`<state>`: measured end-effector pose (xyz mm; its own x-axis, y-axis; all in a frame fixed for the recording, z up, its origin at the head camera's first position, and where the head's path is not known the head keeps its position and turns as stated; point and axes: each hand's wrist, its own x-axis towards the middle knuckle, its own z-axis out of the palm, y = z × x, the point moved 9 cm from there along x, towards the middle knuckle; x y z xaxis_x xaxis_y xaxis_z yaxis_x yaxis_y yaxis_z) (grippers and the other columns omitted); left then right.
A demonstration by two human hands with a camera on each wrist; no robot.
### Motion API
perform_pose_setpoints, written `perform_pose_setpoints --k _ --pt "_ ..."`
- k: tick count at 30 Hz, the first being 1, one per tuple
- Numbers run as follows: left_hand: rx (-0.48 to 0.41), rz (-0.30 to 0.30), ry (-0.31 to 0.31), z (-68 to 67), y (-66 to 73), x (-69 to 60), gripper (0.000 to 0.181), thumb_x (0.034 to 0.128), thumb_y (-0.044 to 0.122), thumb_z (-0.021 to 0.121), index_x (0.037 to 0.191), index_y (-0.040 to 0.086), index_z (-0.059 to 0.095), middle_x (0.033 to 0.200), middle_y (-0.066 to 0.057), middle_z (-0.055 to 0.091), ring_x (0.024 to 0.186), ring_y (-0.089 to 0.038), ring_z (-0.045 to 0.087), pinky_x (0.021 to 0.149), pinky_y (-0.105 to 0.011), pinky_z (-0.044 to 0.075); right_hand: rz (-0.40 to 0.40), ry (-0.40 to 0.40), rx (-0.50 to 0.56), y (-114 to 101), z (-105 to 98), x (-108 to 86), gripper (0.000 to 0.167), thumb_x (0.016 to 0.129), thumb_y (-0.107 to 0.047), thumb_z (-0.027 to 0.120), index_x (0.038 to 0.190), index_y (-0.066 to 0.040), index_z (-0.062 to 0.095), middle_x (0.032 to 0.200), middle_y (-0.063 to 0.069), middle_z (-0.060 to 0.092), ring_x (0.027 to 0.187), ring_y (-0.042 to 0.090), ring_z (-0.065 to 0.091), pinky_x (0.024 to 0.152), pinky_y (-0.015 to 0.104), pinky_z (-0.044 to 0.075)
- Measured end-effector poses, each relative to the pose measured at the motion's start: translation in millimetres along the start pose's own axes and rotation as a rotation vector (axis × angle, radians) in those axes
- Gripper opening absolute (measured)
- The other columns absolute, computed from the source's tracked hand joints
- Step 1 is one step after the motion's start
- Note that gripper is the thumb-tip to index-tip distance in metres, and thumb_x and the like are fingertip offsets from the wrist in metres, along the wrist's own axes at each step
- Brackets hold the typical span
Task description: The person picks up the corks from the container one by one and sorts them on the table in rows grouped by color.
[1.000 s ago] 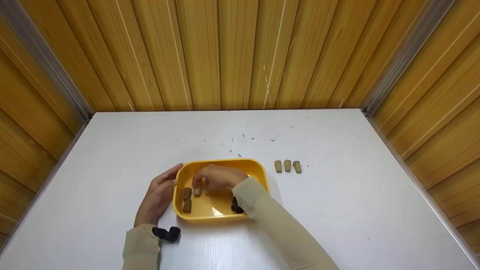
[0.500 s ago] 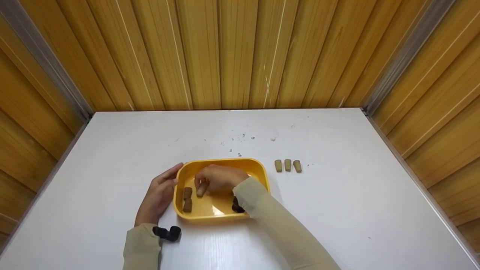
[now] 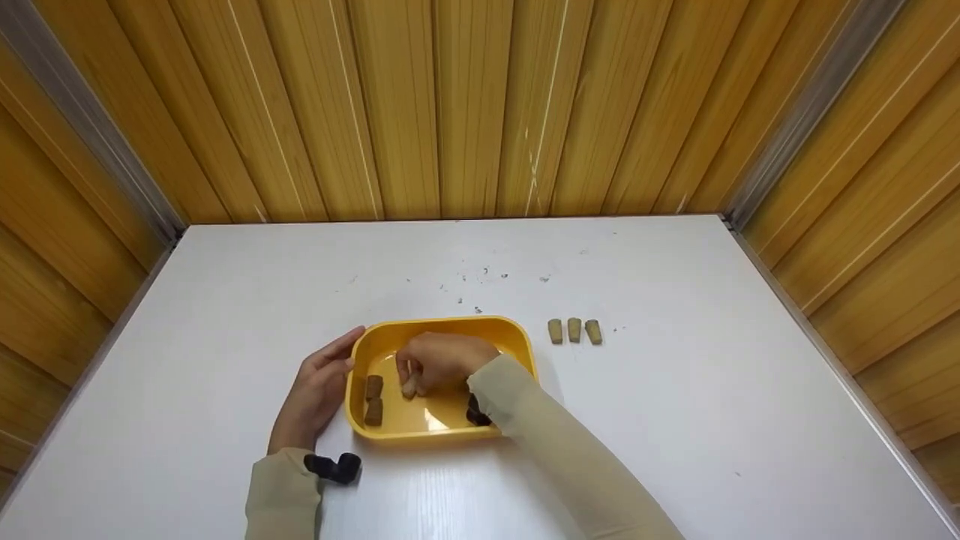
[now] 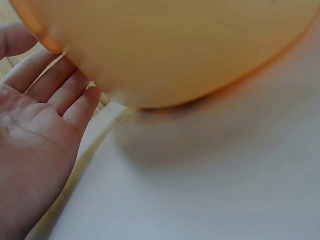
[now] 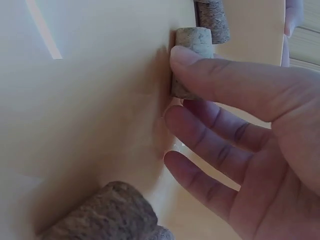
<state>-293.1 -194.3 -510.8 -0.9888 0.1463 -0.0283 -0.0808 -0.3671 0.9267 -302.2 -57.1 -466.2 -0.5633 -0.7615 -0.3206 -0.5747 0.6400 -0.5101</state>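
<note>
A yellow plastic tray (image 3: 457, 433) stands on the white table. My left hand (image 3: 311, 397) rests against its left outer wall, with fingers extended along the plastic in the left wrist view. Inside the tray, my right hand (image 3: 448, 356) pinches a light tapered cork (image 5: 195, 42) between thumb and fingers, low over the tray floor. Two brown corks (image 3: 374, 400) lie end to end along the tray's left wall. Another dark, rough cork (image 5: 107, 215) shows at the lower left of the right wrist view; the right hand and sleeve hide that part of the tray in the head view.
Three pale corks (image 3: 574, 331) lie in a row on the table (image 3: 675, 390), right of the tray. Dark specks mark the tabletop behind it. Wood-patterned panels (image 3: 472, 112) enclose the back and sides. Each wrist wears a black camera (image 3: 335, 468).
My right hand has shifted slightly right with the pinched cork, away from the two brown corks, and the cork has turned. The left hand stays on the tray wall.
</note>
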Motion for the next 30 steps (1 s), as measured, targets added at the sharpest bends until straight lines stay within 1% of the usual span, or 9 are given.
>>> perform_pose_setpoints --k 7,11,15,19,21,23,25,28,30 --pt "-0.010 -0.011 -0.002 0.1 -1.5 -0.3 0.053 0.0901 -0.003 0.048 0.143 -0.004 0.040 0.139 -0.001 0.054 0.129 -0.007 0.049 0.106 -0.021 0.042 -0.016 0.010 -0.020 1.1 -3.1 -4.1 0.005 0.086 -0.022 0.071 0.085 -0.018 0.068 0.082 -0.009 0.065 0.071 0.009 0.055 0.063 0.019 0.048" --pt "-0.014 -0.006 -0.007 0.5 -1.2 -0.2 0.053 0.0905 -0.004 0.047 0.143 -0.004 0.040 0.138 0.002 0.055 0.130 -0.007 0.049 0.107 -0.021 0.041 -0.004 0.004 -0.014 4.7 -7.0 -7.7 0.006 0.087 -0.024 0.070 0.087 -0.018 0.067 0.083 -0.008 0.065 0.071 0.010 0.055 0.060 0.021 0.047" --pt "-0.026 -0.009 -0.006 -0.1 -1.5 -0.4 0.053 0.0912 -0.005 0.045 0.144 -0.004 0.039 0.136 0.004 0.057 0.130 -0.006 0.049 0.107 -0.021 0.041 0.014 -0.002 0.032 8.5 -11.4 -12.1 0.004 0.088 -0.019 0.069 0.090 -0.017 0.067 0.087 -0.005 0.063 0.073 0.011 0.054 0.058 0.021 0.047" --pt "-0.038 -0.012 -0.008 -0.1 -1.4 -1.0 0.052 0.0914 -0.005 0.045 0.143 -0.004 0.039 0.135 0.005 0.058 0.129 -0.006 0.050 0.106 -0.021 0.041 0.016 -0.005 0.095 10.5 -16.7 -17.0 0.008 0.088 -0.016 0.068 0.096 -0.015 0.068 0.090 -0.002 0.063 0.066 0.010 0.052 0.053 0.019 0.045" --pt "-0.038 -0.010 -0.013 0.1 -1.3 -1.2 0.052 0.0916 -0.004 0.046 0.143 -0.004 0.038 0.134 0.005 0.058 0.128 -0.007 0.051 0.106 -0.022 0.042 0.008 -0.002 0.099 10.7 -20.1 -19.5 0.010 0.089 -0.015 0.067 0.099 -0.014 0.068 0.092 -0.002 0.064 0.062 0.009 0.050 0.050 0.019 0.043" --pt "-0.040 -0.009 -0.015 0.0 -1.3 -1.1 0.052 0.0915 -0.004 0.047 0.143 -0.004 0.038 0.133 0.004 0.059 0.127 -0.008 0.052 0.106 -0.022 0.043 -0.021 0.009 0.080 9.9 -24.4 -21.6 0.013 0.090 -0.013 0.065 0.102 -0.013 0.069 0.095 -0.001 0.066 0.065 0.008 0.051 0.053 0.018 0.044" --pt "-0.045 -0.006 -0.018 0.1 -1.3 -0.9 0.053 0.0916 -0.004 0.048 0.143 -0.005 0.038 0.133 0.004 0.059 0.126 -0.009 0.053 0.105 -0.023 0.043 -0.041 0.024 0.057 9.8 -29.1 -24.3 0.016 0.089 -0.010 0.064 0.105 -0.012 0.070 0.098 0.000 0.067 0.072 0.008 0.054 0.060 0.018 0.046" --pt "-0.060 -0.003 -0.010 0.0 -0.9 -0.6 0.053 0.0911 -0.005 0.049 0.143 -0.005 0.038 0.132 0.003 0.060 0.125 -0.010 0.054 0.105 -0.023 0.044 -0.044 0.050 0.055 13.2 -36.2 -29.0 0.019 0.089 -0.009 0.065 0.106 -0.012 0.071 0.102 0.001 0.068 0.087 0.009 0.058 0.074 0.019 0.050" --pt "-0.059 -0.006 -0.011 0.8 -1.0 -0.5 0.053 0.0914 -0.004 0.049 0.143 -0.005 0.038 0.132 0.003 0.060 0.126 -0.009 0.053 0.105 -0.023 0.044 -0.027 0.063 0.073 17.4 -40.5 -33.1 0.020 0.088 -0.011 0.067 0.108 -0.012 0.071 0.104 0.002 0.066 0.092 0.013 0.060 0.080 0.023 0.051"
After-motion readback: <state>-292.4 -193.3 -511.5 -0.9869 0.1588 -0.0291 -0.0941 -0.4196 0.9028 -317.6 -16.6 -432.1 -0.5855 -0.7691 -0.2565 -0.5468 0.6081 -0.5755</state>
